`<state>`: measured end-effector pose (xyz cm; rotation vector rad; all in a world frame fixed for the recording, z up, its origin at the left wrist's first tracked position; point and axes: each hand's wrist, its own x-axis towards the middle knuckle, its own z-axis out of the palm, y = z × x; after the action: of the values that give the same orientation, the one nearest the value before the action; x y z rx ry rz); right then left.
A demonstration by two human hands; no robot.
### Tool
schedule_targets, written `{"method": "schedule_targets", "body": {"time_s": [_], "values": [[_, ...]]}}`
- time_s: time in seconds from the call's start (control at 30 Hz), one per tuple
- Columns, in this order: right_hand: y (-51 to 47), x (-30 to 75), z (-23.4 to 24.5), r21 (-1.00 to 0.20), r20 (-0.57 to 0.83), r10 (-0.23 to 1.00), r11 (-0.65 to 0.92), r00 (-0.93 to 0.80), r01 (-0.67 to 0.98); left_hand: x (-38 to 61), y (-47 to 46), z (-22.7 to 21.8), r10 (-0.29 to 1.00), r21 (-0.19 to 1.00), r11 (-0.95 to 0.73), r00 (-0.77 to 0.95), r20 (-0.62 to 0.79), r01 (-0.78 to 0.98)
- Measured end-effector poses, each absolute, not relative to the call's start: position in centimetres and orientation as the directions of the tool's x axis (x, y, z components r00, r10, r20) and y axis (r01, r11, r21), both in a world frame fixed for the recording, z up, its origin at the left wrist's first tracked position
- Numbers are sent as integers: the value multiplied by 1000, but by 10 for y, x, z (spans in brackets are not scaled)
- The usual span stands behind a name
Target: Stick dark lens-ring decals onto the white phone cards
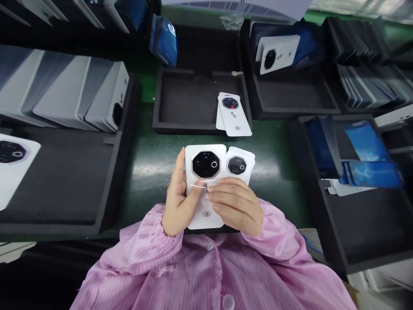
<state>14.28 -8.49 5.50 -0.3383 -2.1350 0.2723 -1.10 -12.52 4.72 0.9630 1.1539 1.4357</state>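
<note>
A white phone back panel (pixel 206 215) with a black octagonal camera area stands facing me, close to my body. My left hand (pixel 182 202) is closed on its left edge, thumb across the front. My right hand (pixel 237 204) is closed, its fingertips on the middle of that panel and its thumb hidden. Behind its fingers, a few smaller-looking white panels (pixel 248 165) stick out at the upper right; they seem to be in this hand. A thin bright line, perhaps the edge of a clear film, crosses near the fingertips.
Two white panels (pixel 237 116) overlap on the rim of a black tray (pixel 183 127) ahead. The left tray (pixel 64 228) holds rows of stacked panels (pixel 64 90). Blue film pieces (pixel 371 172) lie in the right tray (pixel 325 215). Another panel (pixel 280 54) leans in the back-right tray (pixel 297 114).
</note>
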Motion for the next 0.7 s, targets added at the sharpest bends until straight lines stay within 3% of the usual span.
{"method": "schedule_targets", "body": {"time_s": [0.27, 0.7], "values": [[-86, 144, 49, -328, 781, 350, 935, -516, 138, -12, -128, 43, 977, 988, -67, -209, 37, -140], [-86, 143, 50, -346, 777, 372, 926, -508, 149, -11, -125, 49, 989, 965, -9, -145, -31, -262]]}}
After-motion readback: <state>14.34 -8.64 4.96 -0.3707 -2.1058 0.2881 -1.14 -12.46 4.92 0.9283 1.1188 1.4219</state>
